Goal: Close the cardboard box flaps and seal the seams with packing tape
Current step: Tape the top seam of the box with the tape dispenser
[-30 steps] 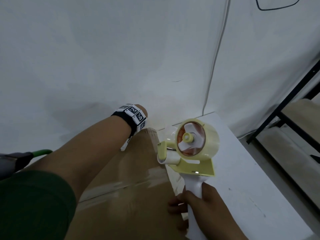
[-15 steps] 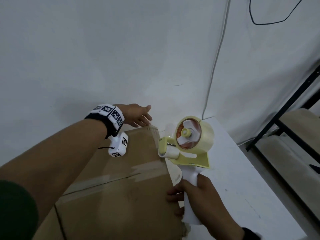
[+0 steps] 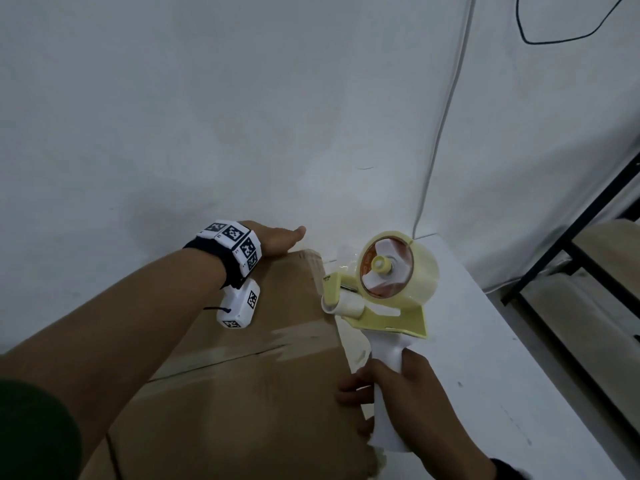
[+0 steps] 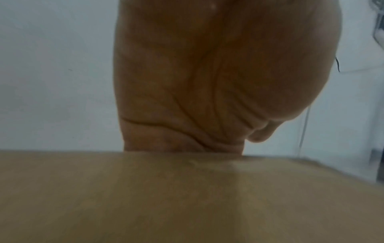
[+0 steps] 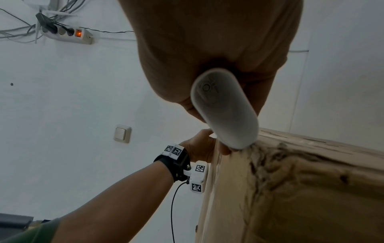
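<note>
A closed cardboard box [image 3: 242, 393] stands on a white table [image 3: 502, 375], with clear tape [image 3: 304, 336] laid across its top seam. My left hand [image 3: 277, 239] lies over the box's far edge, thumb straight. In the left wrist view the palm [image 4: 207, 74] is flat and the fingers are hidden behind the box edge [image 4: 187, 197]. My right hand [image 3: 408, 403] grips the white handle [image 5: 224, 106] of a yellow tape dispenser [image 3: 391, 306]. The dispenser is held upright beside the box's right edge, its roller close to the far right corner.
A white wall rises right behind the box, with a white cable [image 3: 443, 133] running down it. A black metal shelf frame [image 3: 588, 237] stands to the right of the table. The right wrist view shows a power strip [image 5: 66, 35] and a light switch [image 5: 122, 133].
My left hand rose with spread fingers above the far corner, then came down over the box's far edge. The right hand and dispenser stayed near the right edge.
</note>
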